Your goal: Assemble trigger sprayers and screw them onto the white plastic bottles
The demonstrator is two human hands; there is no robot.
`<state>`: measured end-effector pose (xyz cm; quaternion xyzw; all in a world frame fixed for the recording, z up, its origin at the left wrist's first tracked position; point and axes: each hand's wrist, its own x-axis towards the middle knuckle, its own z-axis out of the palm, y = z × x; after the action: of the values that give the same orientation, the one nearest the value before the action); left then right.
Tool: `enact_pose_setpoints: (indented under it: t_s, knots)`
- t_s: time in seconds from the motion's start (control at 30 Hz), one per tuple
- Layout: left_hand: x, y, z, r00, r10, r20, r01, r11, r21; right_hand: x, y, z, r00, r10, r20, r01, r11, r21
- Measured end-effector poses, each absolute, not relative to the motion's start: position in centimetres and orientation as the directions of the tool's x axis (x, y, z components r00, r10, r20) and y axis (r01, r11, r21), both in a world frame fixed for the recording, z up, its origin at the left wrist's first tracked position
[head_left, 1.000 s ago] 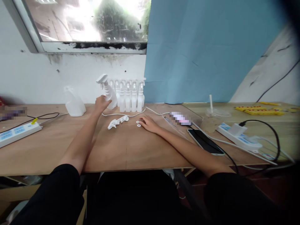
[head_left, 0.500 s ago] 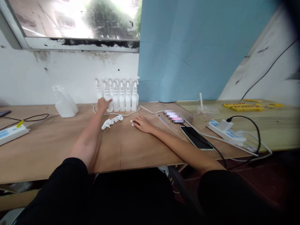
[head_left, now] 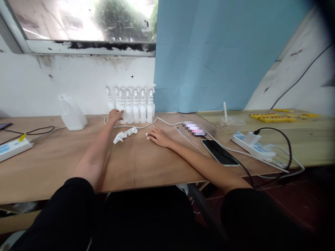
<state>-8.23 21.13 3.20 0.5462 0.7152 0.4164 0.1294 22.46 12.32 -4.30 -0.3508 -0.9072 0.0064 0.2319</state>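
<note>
Head view: my left hand [head_left: 115,115] reaches far across the table [head_left: 65,164], fingers loosely spread, holding nothing, tips at the base of the row of spray bottles [head_left: 132,104] just beyond them; a loose trigger head [head_left: 125,134] lies just nearer me. My right hand [head_left: 159,136] rests flat, fingers spread, gripping nothing, over small white rings [head_left: 147,136] at my fingertips; a phone [head_left: 219,152] lies off to its right.

Single head view, forward-down over table [head_left: 146,167], arm's-reach close.
</note>
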Motion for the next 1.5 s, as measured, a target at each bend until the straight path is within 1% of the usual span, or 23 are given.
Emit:
enact_pose_setpoints:
  t_s: [0.13, 0.27, 0.33, 0.37, 0.43, 0.47, 0.5, 0.57, 0.63, 0.73, 0.83, 1.03, 1.13, 1.17, 1.2, 1.3, 1.37, 1.43, 1.5]
  knots:
    - [-8.5, 20.2, 3.3, -0.339, 0.905, 0.257, 0.622, 0.011, 0.783, 22.5, 12.0, -3.9, -0.645, 0.642, 0.415, 0.628, 0.754, -0.191]
    - [-8.1, 17.2, 3.5, -0.289, 0.905, 0.313, 0.649, -0.055, 0.758, 22.5, 12.0, -3.9, -0.653, 0.616, 0.44, 0.595, 0.777, -0.206]
    - [-7.8, 14.6, 3.6, -0.196, 0.917, 0.348, 0.739, -0.094, 0.667, 22.5, 12.2, -4.1, -0.66, 0.595, 0.459, 0.566, 0.795, -0.217]
    - [-7.7, 13.2, 3.7, -0.102, 0.927, 0.362, 0.819, -0.129, 0.56, 22.5, 12.3, -4.2, -0.663, 0.583, 0.47, 0.551, 0.805, -0.222]
    - [-7.7, 10.2, 3.6, 0.114, 0.942, 0.316, 0.92, -0.22, 0.325, 22.5, 12.6, -4.4, -0.667, 0.56, 0.491, 0.522, 0.822, -0.229]
    - [-7.7, 8.8, 3.6, 0.178, 0.942, 0.285, 0.94, -0.249, 0.233, 22.5, 12.7, -4.5, -0.667, 0.552, 0.5, 0.512, 0.827, -0.23]
    - [-7.8, 7.5, 3.4, 0.218, 0.942, 0.255, 0.95, -0.265, 0.166, 22.5, 12.8, -4.5, -0.666, 0.547, 0.507, 0.506, 0.831, -0.232]
    - [-7.9, 5.5, 2.9, 0.26, 0.943, 0.208, 0.955, -0.282, 0.087, 22.5, 12.8, -4.5, -0.664, 0.542, 0.514, 0.499, 0.834, -0.235]
    - [-7.7, 4.2, 2.1, 0.287, 0.942, 0.177, 0.953, -0.3, 0.052, 22.4, 12.7, -4.4, -0.669, 0.532, 0.519, 0.488, 0.841, -0.233]
    - [-6.7, 2.9, 1.0, 0.341, 0.922, 0.184, 0.936, -0.352, 0.028, 22.4, 12.3, -4.1, -0.671, 0.517, 0.531, 0.479, 0.85, -0.222]
    - [-4.9, 1.7, 0.4, 0.432, 0.876, 0.216, 0.894, -0.447, 0.023, 22.3, 12.1, -4.0, -0.662, 0.526, 0.534, 0.496, 0.841, -0.214]
    - [-1.6, 1.3, 0.1, 0.636, 0.737, 0.229, 0.745, -0.664, 0.066, 22.4, 12.3, -4.1, -0.661, 0.507, 0.554, 0.487, 0.851, -0.198]
    - [-1.2, 2.3, -0.3, 0.724, 0.659, 0.204, 0.665, -0.745, 0.045, 22.3, 12.3, -4.1, -0.656, 0.501, 0.565, 0.467, 0.857, -0.218]
    - [-1.2, 2.6, -0.5, 0.739, 0.642, 0.201, 0.65, -0.759, 0.037, 22.2, 12.3, -4.1, -0.647, 0.514, 0.563, 0.463, 0.851, -0.246]
    - [-1.4, 2.9, -0.7, 0.749, 0.63, 0.205, 0.638, -0.77, 0.035, 22.2, 12.3, -4.2, -0.628, 0.547, 0.553, 0.463, 0.834, -0.299]
    - [-2.2, 3.4, -1.2, 0.756, 0.601, 0.259, 0.606, -0.793, 0.072, 22.0, 12.7, -4.6, -0.513, 0.716, 0.473, 0.444, 0.694, -0.567]
    - [-2.7, 3.4, -1.5, 0.728, 0.618, 0.298, 0.61, -0.781, 0.132, 22.1, 12.9, -4.8, -0.44, 0.797, 0.413, 0.388, 0.584, -0.713]
    - [-3.0, 3.5, -1.6, 0.665, 0.674, 0.321, 0.644, -0.736, 0.212, 22.1, 12.9, -4.7, -0.419, 0.821, 0.388, 0.341, 0.538, -0.771]
    - [-3.0, 3.7, -1.7, 0.575, 0.747, 0.333, 0.685, -0.662, 0.302, 22.1, 12.5, -4.3, -0.427, 0.819, 0.383, 0.332, 0.536, -0.776]
